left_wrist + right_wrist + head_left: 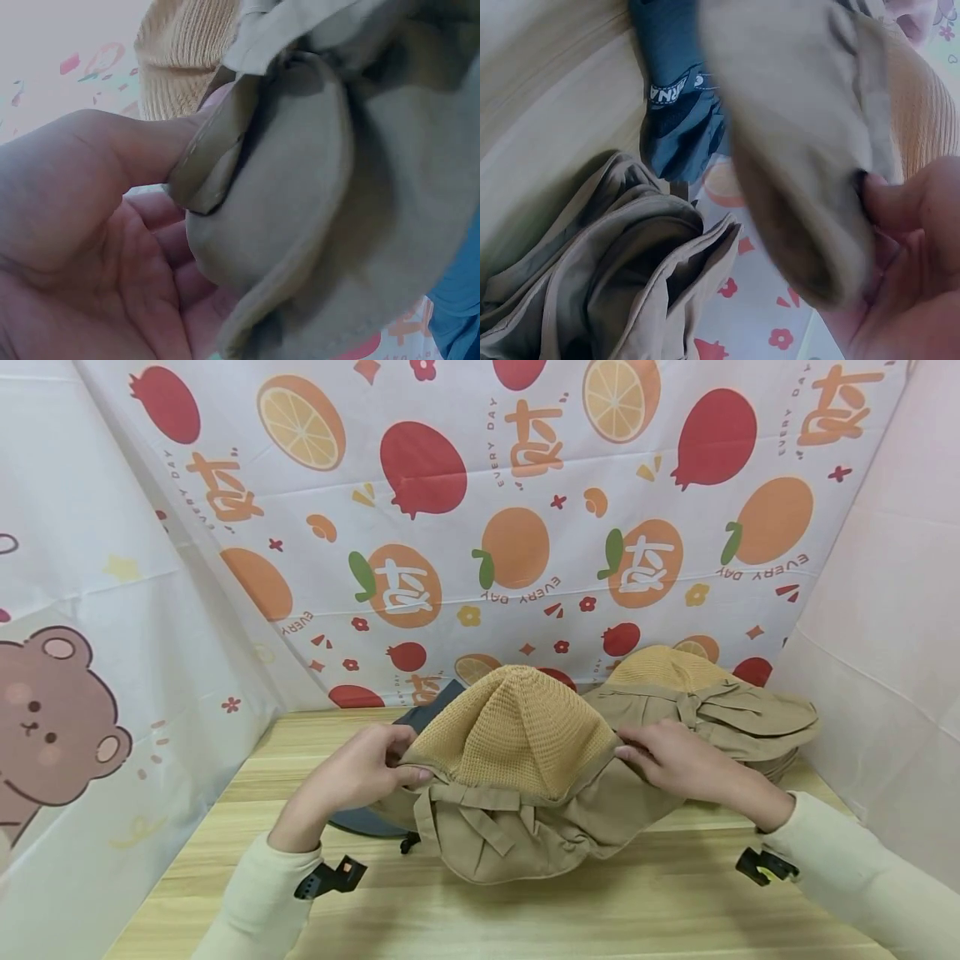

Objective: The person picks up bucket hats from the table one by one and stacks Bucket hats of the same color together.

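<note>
A sun hat (525, 735) with a straw-coloured woven crown and a khaki cloth brim is held up over the middle of the table. My left hand (367, 764) pinches its left side where crown meets brim, thumb in front. On the opposite side my right hand (675, 760) grips the same seam. The brim hangs down toward me, with a cloth bow (472, 810) at its front left. In the left wrist view the thumb presses on a khaki fold (217, 150). The right wrist view shows the brim (795, 150) between thumb and fingers.
Behind the held hat, a dark blue hat (367, 821) with white lettering lies on the wooden table (525, 918). At the back right sits a stack of similar khaki hats (720, 710). A fruit-print cloth (517, 468) hangs behind, and white cloth walls flank both sides.
</note>
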`<state>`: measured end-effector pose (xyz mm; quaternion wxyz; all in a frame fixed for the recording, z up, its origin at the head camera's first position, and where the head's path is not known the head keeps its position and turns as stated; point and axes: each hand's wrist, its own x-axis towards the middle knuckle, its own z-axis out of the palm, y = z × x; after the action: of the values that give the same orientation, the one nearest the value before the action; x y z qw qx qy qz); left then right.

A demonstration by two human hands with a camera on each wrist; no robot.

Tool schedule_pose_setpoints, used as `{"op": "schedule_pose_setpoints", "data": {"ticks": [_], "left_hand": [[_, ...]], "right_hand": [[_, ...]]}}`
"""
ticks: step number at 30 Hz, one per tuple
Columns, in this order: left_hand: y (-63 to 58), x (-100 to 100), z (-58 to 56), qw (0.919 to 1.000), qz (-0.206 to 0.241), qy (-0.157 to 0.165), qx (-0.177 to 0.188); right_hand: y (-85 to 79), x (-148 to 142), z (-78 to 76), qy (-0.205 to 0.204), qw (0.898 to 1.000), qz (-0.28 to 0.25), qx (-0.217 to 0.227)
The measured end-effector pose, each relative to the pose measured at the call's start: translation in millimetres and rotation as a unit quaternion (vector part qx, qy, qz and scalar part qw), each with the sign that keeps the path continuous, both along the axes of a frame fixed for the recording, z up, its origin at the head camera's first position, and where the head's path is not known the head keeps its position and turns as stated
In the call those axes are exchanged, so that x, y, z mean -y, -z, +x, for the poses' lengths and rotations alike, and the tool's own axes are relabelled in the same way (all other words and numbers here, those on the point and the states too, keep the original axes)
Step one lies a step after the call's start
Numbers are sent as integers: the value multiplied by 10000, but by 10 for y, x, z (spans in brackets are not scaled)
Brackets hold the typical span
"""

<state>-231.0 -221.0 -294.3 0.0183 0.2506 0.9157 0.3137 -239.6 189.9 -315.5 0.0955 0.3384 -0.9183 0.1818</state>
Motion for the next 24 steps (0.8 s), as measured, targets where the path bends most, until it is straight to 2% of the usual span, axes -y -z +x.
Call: {"op": "schedule_pose_setpoints", "data": {"ticks": [5,11,18,24], "left_hand": [[-6,-18,-29,9997,203,-84,145],[-11,-16,-63,9998,193,-33,-3],[-28,-17,-62,9993,-351,35,90],[-40,-20,-58,9987,-478,146,63]], "right_hand": [[-27,-15,1,343,9990,53,-278],[-55,-50,2,485,9982,55,-359],[-83,-110,9,572,9979,70,-298],[-105,-176,10,661,9964,47,-536]]}}
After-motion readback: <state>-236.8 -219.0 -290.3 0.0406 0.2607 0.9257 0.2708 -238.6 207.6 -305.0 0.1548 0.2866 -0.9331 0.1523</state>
